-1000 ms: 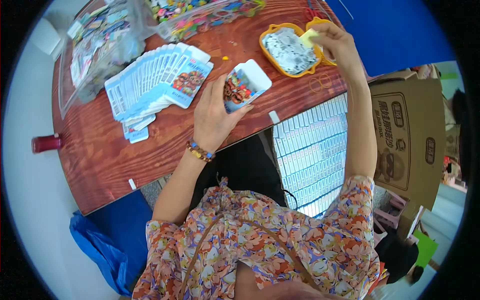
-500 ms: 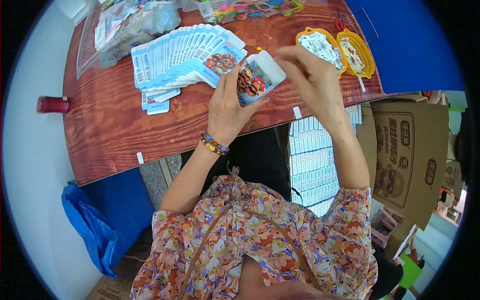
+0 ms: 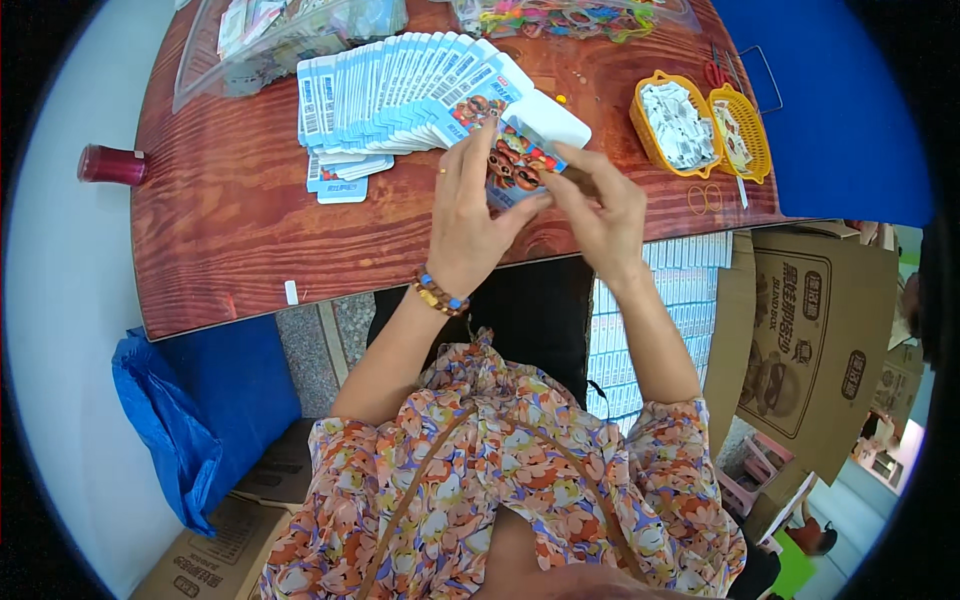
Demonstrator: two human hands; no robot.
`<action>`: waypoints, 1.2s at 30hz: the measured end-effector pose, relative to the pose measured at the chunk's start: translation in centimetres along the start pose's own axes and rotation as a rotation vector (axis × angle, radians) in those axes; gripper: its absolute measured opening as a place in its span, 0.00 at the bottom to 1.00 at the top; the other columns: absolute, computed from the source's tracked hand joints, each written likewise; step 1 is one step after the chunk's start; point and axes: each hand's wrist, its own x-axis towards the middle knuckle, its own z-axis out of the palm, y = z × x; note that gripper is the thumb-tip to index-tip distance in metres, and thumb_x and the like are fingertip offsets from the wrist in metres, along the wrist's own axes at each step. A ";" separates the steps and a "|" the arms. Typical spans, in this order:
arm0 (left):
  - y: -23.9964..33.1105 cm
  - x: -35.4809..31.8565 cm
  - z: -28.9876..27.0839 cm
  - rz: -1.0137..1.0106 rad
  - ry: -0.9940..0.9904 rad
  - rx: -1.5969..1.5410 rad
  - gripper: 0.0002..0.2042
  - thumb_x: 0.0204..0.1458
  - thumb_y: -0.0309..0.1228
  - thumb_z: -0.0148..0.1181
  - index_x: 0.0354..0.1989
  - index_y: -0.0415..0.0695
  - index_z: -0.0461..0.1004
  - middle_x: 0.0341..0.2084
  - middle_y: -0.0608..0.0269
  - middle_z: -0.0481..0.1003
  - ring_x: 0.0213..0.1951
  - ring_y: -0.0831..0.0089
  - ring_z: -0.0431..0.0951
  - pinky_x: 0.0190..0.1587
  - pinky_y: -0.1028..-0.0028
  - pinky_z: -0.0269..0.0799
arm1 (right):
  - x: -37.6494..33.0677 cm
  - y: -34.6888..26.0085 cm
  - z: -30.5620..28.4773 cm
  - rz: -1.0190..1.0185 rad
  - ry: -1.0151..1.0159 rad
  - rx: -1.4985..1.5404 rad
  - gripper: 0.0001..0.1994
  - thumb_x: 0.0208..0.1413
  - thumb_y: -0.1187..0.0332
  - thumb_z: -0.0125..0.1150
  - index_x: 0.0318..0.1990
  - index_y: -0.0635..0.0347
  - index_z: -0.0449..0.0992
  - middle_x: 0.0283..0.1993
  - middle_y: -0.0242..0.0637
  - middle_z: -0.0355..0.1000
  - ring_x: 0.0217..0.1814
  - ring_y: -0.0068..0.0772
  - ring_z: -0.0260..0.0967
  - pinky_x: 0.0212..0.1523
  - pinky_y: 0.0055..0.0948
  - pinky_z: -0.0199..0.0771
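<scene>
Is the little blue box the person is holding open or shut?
Open: the box has its white flap sticking out, not tucked in.

Both hands (image 3: 467, 210) on blue box (image 3: 513, 168) — fanned cartons (image 3: 372, 95) on tbl. (image 3: 228, 240) w/ it.

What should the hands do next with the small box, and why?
Perhaps the right hand should fold down the white flap, because it still sticks out, unfolded, from the box, while the left hand holds the box.
</scene>
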 end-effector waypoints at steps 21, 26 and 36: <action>-0.3 -0.8 -5.1 -0.407 -0.382 -0.745 0.20 0.54 0.17 0.62 0.55 0.39 0.68 0.46 0.62 0.73 0.44 0.76 0.80 0.42 0.77 0.79 | 1.6 -2.2 -1.7 0.046 -0.298 0.277 0.11 0.59 0.78 0.60 0.49 0.66 0.77 0.48 0.36 0.73 0.50 0.24 0.72 0.51 0.25 0.75; 0.2 -1.1 -4.7 -0.383 -0.393 -0.669 0.20 0.52 0.17 0.63 0.54 0.41 0.69 0.44 0.61 0.76 0.42 0.77 0.81 0.39 0.77 0.79 | 2.8 -2.1 -2.2 0.323 -0.329 0.470 0.08 0.64 0.68 0.58 0.44 0.62 0.78 0.40 0.27 0.75 0.39 0.13 0.68 0.41 0.19 0.69; -0.2 -1.7 -5.0 -0.405 -0.401 -0.699 0.23 0.50 0.22 0.67 0.54 0.41 0.66 0.43 0.59 0.76 0.41 0.73 0.81 0.38 0.74 0.78 | 4.1 -2.0 -2.7 0.343 -0.618 0.388 0.10 0.58 0.77 0.61 0.46 0.65 0.82 0.38 0.33 0.80 0.42 0.19 0.76 0.46 0.22 0.76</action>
